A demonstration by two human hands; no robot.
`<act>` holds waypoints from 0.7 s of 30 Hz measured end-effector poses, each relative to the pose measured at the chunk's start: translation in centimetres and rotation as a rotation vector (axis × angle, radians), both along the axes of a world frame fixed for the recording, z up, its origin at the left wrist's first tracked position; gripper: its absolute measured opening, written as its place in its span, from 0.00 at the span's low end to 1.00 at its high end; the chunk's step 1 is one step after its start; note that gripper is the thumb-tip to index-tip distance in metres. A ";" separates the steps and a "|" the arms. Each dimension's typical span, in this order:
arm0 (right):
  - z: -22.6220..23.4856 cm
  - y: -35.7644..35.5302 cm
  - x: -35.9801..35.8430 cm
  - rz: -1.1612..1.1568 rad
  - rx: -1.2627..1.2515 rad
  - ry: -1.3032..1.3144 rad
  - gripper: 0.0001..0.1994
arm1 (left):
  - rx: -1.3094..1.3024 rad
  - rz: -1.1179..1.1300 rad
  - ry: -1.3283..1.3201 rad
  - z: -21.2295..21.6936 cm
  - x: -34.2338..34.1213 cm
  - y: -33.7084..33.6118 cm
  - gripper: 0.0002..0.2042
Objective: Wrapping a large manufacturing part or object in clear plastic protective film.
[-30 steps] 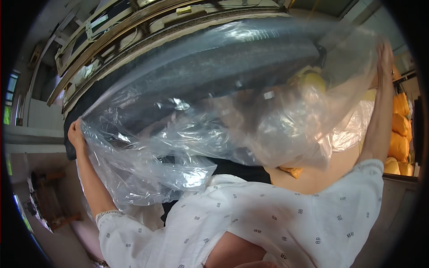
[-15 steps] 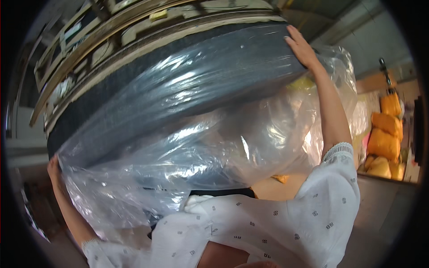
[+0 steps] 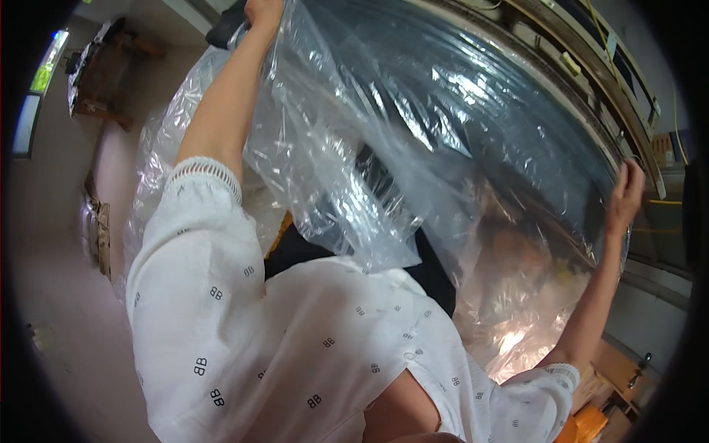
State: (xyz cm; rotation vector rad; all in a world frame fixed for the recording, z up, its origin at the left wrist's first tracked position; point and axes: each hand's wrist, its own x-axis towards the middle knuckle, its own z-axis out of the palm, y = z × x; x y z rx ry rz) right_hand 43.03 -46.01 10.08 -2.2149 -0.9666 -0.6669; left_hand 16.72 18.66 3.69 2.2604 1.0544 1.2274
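Clear plastic bag (image 3: pixel 384 170), now drawn further over the dark coiled roll (image 3: pixel 473 96) than a second ago. Left hand (image 3: pixel 262 11) grips its upper edge, right hand (image 3: pixel 626 193) clutches the far rim; covering appears nearly complete.

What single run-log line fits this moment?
left hand: grips clear plastic sheet | right hand: grips sheet edge | sheet: drapes dark round object

Left hand (image 3: pixel 264 11) raised high, grip closed; right hand (image 3: pixel 626 193) outstretched, fingers curled.
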 end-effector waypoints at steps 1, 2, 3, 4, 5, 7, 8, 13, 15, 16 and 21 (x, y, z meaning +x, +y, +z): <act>-0.3 4.0 -4.9 0.167 0.073 0.221 0.07 | 0.109 0.044 -0.108 0.5 -0.7 -0.8 0.12; 0.0 6.4 -9.8 0.256 0.057 0.352 0.07 | 0.007 0.067 -0.160 0.7 -0.9 -0.9 0.12; -0.1 7.5 -13.9 0.323 0.023 0.561 0.06 | -0.034 0.076 -0.162 0.5 -0.4 -0.5 0.11; 0.0 9.0 -18.0 0.462 -0.043 0.728 0.06 | -0.061 0.096 -0.164 0.3 -0.5 0.3 0.11; -1.3 10.0 -21.4 0.575 -0.079 0.768 0.09 | -0.078 0.078 -0.166 0.1 0.4 0.9 0.11; -2.7 11.5 -27.2 0.639 -0.321 0.910 0.25 | -0.064 0.061 -0.213 -0.9 1.8 1.1 0.12; -3.6 12.3 -28.9 0.712 -0.422 0.825 0.27 | -0.068 0.069 -0.219 -1.2 1.7 1.4 0.12; -7.3 11.5 -29.6 0.757 -0.233 0.510 0.03 | 0.065 0.063 -0.134 -3.1 3.8 3.1 0.13; -4.1 8.5 -28.0 0.423 -0.189 0.876 0.06 | 0.007 0.068 -0.266 -1.8 2.5 2.1 0.12; -4.5 5.5 -26.9 0.303 0.060 0.971 0.12 | -0.003 0.063 -0.288 -1.5 1.9 1.5 0.12; -1.3 1.0 -27.1 0.381 0.590 0.838 0.19 | 0.002 0.003 -0.300 -0.8 1.0 0.8 0.12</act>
